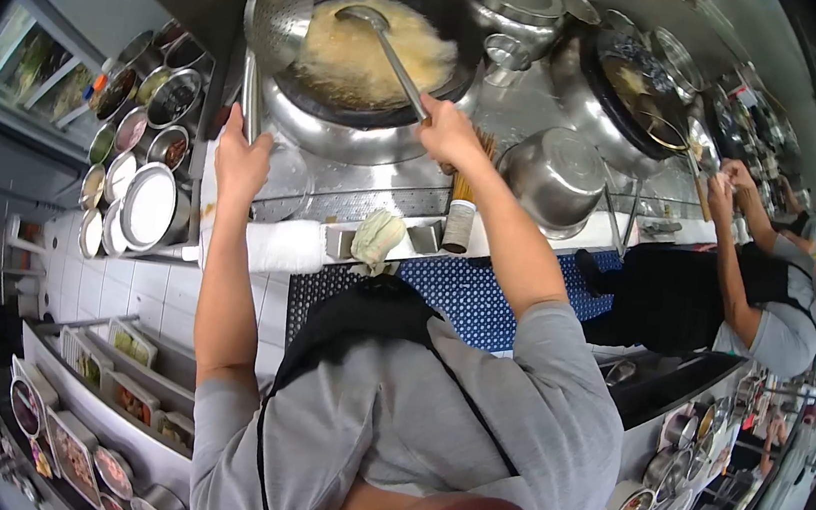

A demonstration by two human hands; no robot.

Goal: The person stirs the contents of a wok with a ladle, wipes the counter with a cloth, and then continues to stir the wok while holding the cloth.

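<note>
a hand could pass between the left wok [464, 42] and steel pot [553, 176] (bamboo sticks [462, 189] crowd the near end)

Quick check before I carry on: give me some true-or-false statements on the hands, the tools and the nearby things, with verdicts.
1. The left hand grips the strainer by its handle. True.
2. The right hand is empty. False: it holds the ladle by its handle.
3. The ladle's head is at the frothy contents of the wok in front of the person. True.
4. The strainer lies in the middle of that wok. False: it is at the wok's left side.
5. A crumpled pale green cloth lies to the right of the white towel. True.
</note>
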